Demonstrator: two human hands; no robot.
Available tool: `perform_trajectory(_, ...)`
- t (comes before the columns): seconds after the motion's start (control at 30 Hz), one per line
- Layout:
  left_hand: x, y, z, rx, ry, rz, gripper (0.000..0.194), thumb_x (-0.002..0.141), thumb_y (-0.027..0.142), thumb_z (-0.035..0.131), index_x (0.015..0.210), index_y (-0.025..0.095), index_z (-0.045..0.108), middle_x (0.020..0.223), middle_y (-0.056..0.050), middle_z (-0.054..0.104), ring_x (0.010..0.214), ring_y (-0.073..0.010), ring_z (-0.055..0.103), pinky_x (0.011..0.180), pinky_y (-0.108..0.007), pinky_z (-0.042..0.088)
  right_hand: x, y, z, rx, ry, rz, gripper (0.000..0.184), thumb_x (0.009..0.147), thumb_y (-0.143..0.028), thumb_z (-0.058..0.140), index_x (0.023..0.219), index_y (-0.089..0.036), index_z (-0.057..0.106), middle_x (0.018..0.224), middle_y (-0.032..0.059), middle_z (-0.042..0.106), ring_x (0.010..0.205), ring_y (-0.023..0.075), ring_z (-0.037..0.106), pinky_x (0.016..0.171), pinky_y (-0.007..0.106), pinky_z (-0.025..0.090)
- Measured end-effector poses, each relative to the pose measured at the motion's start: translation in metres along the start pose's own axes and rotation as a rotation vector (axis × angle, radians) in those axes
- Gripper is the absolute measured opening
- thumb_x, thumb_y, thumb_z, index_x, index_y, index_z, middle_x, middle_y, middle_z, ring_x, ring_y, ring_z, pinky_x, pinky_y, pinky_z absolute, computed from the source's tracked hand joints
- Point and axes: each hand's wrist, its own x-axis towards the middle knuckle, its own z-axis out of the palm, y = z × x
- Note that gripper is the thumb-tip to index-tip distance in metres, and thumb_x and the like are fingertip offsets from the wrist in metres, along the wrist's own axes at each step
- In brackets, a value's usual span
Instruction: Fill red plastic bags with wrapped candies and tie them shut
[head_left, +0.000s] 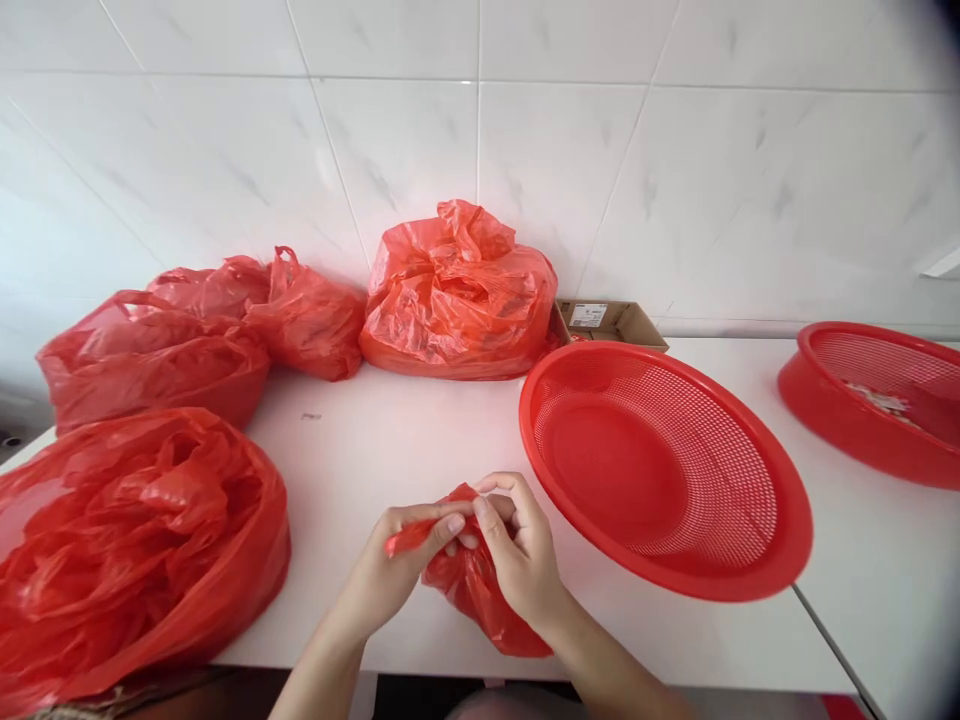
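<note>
Near the table's front edge, a small red plastic bag [491, 605] rests between my hands, its body bulging toward me. My left hand [397, 555] pinches the bag's gathered neck, and a twisted red end sticks out past the thumb. From the other side, my right hand [521, 550] closes thumb and fingers on the same neck. Both hands meet there, fingertips nearly touching. What the bag contains is hidden. Just right of my right hand stands a large red plastic basket [615, 470] with mesh sides, tilted, nothing inside it.
A big open red bag [150, 540] fills the front left. Several tied red bags [457, 300] line the white tiled wall. Behind the basket sits an open cardboard box [626, 325]. Another red basket [847, 415], at the far right, holds small pale pieces.
</note>
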Motion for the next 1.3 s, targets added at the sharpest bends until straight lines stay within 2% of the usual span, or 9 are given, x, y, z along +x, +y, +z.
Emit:
perform_trajectory(0.13,0.007,-0.008,-0.003,-0.026,0.037,-0.055,0.03,0.087,0.044,0.062,0.109,0.029,0.076,0.084,-0.004,0.073,0.081,-0.0204,0.061,0.078,-0.031,0.05,0.01,0.021,0.0,-0.083,0.064,-0.037,0.007,0.097,-0.033,0.046,0.1,-0.028,0.051,0.059,-0.0035,0.048,0.055,0.0167,0.052,0.056,0.03,0.045)
perform_trajectory(0.27,0.015,-0.023,-0.001,-0.06,0.021,-0.075,0.03,0.086,0.045,0.061,0.109,0.032,0.076,0.095,-0.007,0.074,0.086,-0.0244,0.065,0.087,-0.037,0.051,0.011,0.035,-0.004,-0.089,0.097,0.024,0.009,0.095,-0.035,0.047,0.097,-0.028,0.054,0.061,-0.0014,0.048,0.053,0.0173,0.05,0.052,0.031,0.045)
perform_trajectory(0.4,0.018,-0.039,0.001,-0.09,-0.042,-0.061,0.029,0.087,0.046,0.06,0.108,0.034,0.076,0.092,-0.008,0.073,0.082,-0.0252,0.065,0.082,-0.038,0.053,0.001,0.034,-0.002,-0.189,0.171,0.102,0.008,0.093,-0.034,0.052,0.093,-0.029,0.057,0.056,-0.0013,0.045,0.051,0.0175,0.045,0.05,0.031,0.042)
perform_trajectory(0.5,0.012,-0.043,0.003,-0.107,-0.061,-0.018,0.026,0.088,0.042,0.06,0.108,0.036,0.076,0.095,-0.007,0.074,0.083,-0.0244,0.066,0.08,-0.038,0.054,-0.006,0.025,0.0,-0.293,0.212,0.06,0.005,0.092,-0.029,0.053,0.094,-0.028,0.058,0.056,-0.0011,0.049,0.054,0.0177,0.048,0.053,0.031,0.043)
perform_trajectory(0.7,-0.012,-0.044,0.012,-0.022,0.239,0.135,0.021,0.085,0.035,0.067,0.103,0.032,0.078,0.104,-0.005,0.075,0.093,-0.0245,0.069,0.084,-0.035,0.056,-0.003,0.011,-0.003,-0.281,0.024,-0.237,0.018,0.092,-0.013,0.049,0.105,-0.026,0.052,0.058,-0.0066,0.042,0.045,0.0102,0.039,0.048,0.025,0.037)
perform_trajectory(0.8,-0.012,-0.044,0.011,0.069,0.38,0.231,0.023,0.085,0.036,0.067,0.103,0.028,0.077,0.104,-0.005,0.075,0.096,-0.0225,0.069,0.09,-0.033,0.054,0.007,0.015,0.0,-0.295,0.04,-0.332,0.016,0.092,-0.013,0.049,0.103,-0.024,0.049,0.056,-0.0088,0.034,0.045,0.0085,0.034,0.048,0.024,0.033)
perform_trajectory(0.93,-0.01,-0.044,0.004,0.066,0.487,0.247,0.026,0.082,0.038,0.07,0.105,0.026,0.076,0.102,-0.003,0.076,0.096,-0.0208,0.069,0.093,-0.032,0.054,0.015,0.02,0.006,-0.32,0.068,-0.377,0.012,0.091,-0.014,0.049,0.097,-0.023,0.047,0.053,-0.0108,0.027,0.044,0.0076,0.027,0.046,0.023,0.027)
perform_trajectory(1.17,-0.011,-0.04,-0.007,0.088,0.388,0.294,0.019,0.087,0.029,0.066,0.103,0.03,0.077,0.101,-0.002,0.077,0.092,-0.0179,0.07,0.082,-0.028,0.055,0.006,0.011,0.001,-0.17,0.029,-0.138,0.017,0.092,-0.011,0.05,0.095,-0.026,0.042,0.055,-0.0111,0.026,0.045,0.0067,0.023,0.045,0.021,0.022)
perform_trajectory(1.3,-0.003,-0.013,-0.011,0.192,0.349,0.382,0.018,0.087,0.024,0.066,0.099,0.031,0.077,0.092,-0.001,0.077,0.086,-0.0168,0.068,0.095,-0.037,0.047,0.019,-0.018,-0.006,-0.138,0.041,0.058,0.01,0.094,-0.018,0.049,0.092,-0.025,0.042,0.055,-0.0108,0.028,0.045,0.0071,0.023,0.044,0.02,0.022)
